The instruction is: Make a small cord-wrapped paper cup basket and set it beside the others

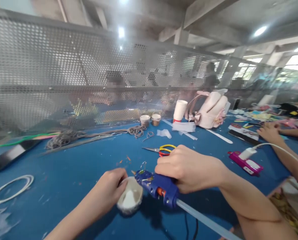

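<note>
In the head view my right hand point(181, 166) is wrapped round a blue glue gun point(154, 183), held tilted with its nozzle pointing left. A long translucent glue stick point(204, 218) sticks out of the back of it. My left hand point(112, 185) pinches the rim of a small white cup point(130, 200), whose open top faces me. The nozzle is close to the cup's far rim; whether it touches, I cannot tell. Just beyond my right hand lie scissors point(161, 149) with yellow and red handles.
Grey cord point(66, 138) lies along the back, near two small cups point(156, 119). Behind them stands a perforated metal screen point(64, 73). A white paper cup stack point(180, 110), a pink bag point(209, 111) and a magenta power strip point(246, 163) are rightward. Another person's hand point(270, 131) rests far right.
</note>
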`<move>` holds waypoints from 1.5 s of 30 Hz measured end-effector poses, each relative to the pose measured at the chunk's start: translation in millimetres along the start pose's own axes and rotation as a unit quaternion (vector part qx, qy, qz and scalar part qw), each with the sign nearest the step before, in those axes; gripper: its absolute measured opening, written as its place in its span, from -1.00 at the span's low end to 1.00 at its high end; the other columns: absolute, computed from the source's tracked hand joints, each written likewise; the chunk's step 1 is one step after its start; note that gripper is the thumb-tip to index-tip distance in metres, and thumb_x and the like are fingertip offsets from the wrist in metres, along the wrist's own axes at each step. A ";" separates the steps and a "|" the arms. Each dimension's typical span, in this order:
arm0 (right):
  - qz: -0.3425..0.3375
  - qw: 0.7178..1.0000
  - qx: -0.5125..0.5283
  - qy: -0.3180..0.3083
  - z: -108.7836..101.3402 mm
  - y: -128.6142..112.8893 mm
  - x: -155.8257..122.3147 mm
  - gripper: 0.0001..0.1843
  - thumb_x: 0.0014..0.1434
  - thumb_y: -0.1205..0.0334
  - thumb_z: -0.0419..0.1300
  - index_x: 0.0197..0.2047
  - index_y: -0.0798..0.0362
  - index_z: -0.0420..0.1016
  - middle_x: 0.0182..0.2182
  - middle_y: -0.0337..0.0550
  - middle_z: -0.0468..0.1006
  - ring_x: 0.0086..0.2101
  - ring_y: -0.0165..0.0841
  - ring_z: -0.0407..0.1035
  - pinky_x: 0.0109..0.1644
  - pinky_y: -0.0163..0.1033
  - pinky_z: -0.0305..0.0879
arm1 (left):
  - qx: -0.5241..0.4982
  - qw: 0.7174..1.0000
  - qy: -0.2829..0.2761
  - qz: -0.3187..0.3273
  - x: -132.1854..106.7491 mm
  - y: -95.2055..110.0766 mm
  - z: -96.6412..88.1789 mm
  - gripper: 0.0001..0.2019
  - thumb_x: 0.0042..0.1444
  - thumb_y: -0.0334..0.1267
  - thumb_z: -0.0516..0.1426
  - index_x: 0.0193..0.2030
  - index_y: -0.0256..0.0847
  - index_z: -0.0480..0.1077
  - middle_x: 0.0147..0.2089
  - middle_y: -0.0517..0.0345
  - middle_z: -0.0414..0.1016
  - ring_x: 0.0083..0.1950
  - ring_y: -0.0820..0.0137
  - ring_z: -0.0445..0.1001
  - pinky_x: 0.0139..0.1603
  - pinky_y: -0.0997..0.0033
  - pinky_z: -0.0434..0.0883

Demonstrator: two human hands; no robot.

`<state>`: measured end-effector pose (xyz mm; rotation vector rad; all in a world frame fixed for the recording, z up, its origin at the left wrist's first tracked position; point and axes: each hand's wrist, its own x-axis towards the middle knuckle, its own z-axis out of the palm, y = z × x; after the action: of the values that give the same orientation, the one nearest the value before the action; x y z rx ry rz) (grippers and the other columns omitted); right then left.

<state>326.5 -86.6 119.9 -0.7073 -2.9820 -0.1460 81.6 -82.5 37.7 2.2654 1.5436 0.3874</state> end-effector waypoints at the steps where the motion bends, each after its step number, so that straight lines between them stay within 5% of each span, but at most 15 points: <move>1: -0.004 1.000 0.003 0.009 1.7 1.2 0.2 -0.98 0.05 0.35 0.09 -0.40 0.07 0.29 -0.47 -0.29 0.40 -0.57 -0.49 0.01 -0.52 -0.27 -0.25 | 0.009 1.000 0.001 -0.002 0.6 -1.8 0.7 -0.78 0.07 -0.24 -0.11 -0.58 -0.13 0.14 -0.57 0.19 0.31 -0.49 0.39 0.27 -0.43 0.43 0.17; 9: -0.018 0.999 0.022 0.035 10.5 9.8 3.8 -0.98 0.04 0.31 0.09 -0.40 0.07 0.30 -0.46 -0.29 0.40 -0.56 -0.49 0.04 -0.54 -0.28 -0.23 | 0.076 0.996 -0.038 -0.005 8.6 -11.3 3.5 -0.84 0.01 -0.30 -0.11 -0.57 -0.11 0.04 -0.54 0.17 0.32 -0.48 0.37 0.30 -0.43 0.42 0.16; 21: -0.019 0.999 0.015 0.028 11.5 14.4 9.1 -0.98 0.06 0.31 0.10 -0.37 0.06 0.32 -0.44 -0.30 0.42 -0.55 -0.49 0.02 -0.54 -0.27 -0.23 | 0.050 0.995 -0.073 -0.036 14.6 -15.0 6.1 -0.90 -0.22 -0.39 0.07 -0.48 -0.14 0.25 -0.40 0.17 0.49 -0.35 0.31 0.45 -0.35 0.43 0.26; 25: -0.019 0.999 0.030 0.028 7.9 15.0 3.4 -0.97 0.11 0.33 0.08 -0.36 0.08 0.33 -0.43 -0.25 0.42 -0.53 -0.49 0.10 -0.51 -0.28 -0.18 | -0.029 0.994 -0.104 -0.015 5.7 -9.1 -14.0 -0.83 -0.07 -0.19 0.14 -0.30 -0.15 0.38 -0.37 0.19 0.48 -0.35 0.35 0.42 -0.34 0.44 0.30; 29: -0.019 0.999 0.033 0.039 4.6 18.7 -4.3 -0.89 0.16 0.39 0.02 -0.35 0.10 0.34 -0.44 -0.19 0.41 -0.47 -0.44 0.20 -0.46 -0.29 -0.10 | -0.113 0.988 -0.096 -0.044 -1.8 -0.5 -48.8 -0.57 0.02 0.04 0.11 0.01 -0.08 0.38 -0.07 0.10 0.50 -0.21 0.32 0.44 -0.21 0.38 0.36; 31: -0.022 0.998 0.038 0.043 4.4 21.0 -7.2 -0.87 0.17 0.38 0.00 -0.31 0.11 0.37 -0.43 -0.17 0.42 -0.46 -0.42 0.22 -0.44 -0.28 -0.06 | -0.137 0.987 -0.063 -0.054 -2.8 2.6 -62.3 -0.56 0.03 0.07 0.08 -0.02 -0.10 0.41 -0.06 0.08 0.51 -0.15 0.27 0.43 -0.14 0.36 0.36; 34: -0.025 0.998 0.049 0.044 4.9 22.6 -9.9 -0.84 0.19 0.36 -0.01 -0.26 0.13 0.39 -0.44 -0.16 0.43 -0.45 -0.40 0.25 -0.42 -0.29 -0.03 | -0.127 0.989 -0.015 -0.080 -2.8 5.7 -72.1 -0.62 0.05 0.07 0.01 -0.25 -0.16 0.47 -0.31 0.10 0.51 -0.29 0.31 0.41 -0.25 0.39 0.34; 37: -0.025 0.997 0.053 0.047 5.6 23.0 -10.6 -0.84 0.20 0.35 -0.01 -0.26 0.13 0.39 -0.45 -0.17 0.42 -0.45 -0.41 0.26 -0.41 -0.30 -0.02 | -0.089 0.992 -0.002 -0.087 -2.9 6.1 -70.2 -0.63 0.07 0.04 -0.01 -0.41 -0.19 0.44 -0.51 0.18 0.40 -0.43 0.39 0.33 -0.36 0.43 0.28; 45: -0.021 0.999 0.026 0.039 8.1 18.1 -1.5 -0.93 0.16 0.36 0.03 -0.34 0.08 0.32 -0.40 -0.22 0.43 -0.45 -0.47 0.22 -0.47 -0.29 -0.12 | -0.054 0.997 -0.060 0.007 -2.0 -6.5 -25.0 -0.75 0.06 -0.08 0.05 -0.32 -0.17 0.47 -0.35 0.14 0.51 -0.37 0.39 0.39 -0.34 0.46 0.30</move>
<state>335.6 -70.3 113.1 -0.6178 -2.9164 -0.0954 64.8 -78.5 57.1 2.1760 1.4141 0.3248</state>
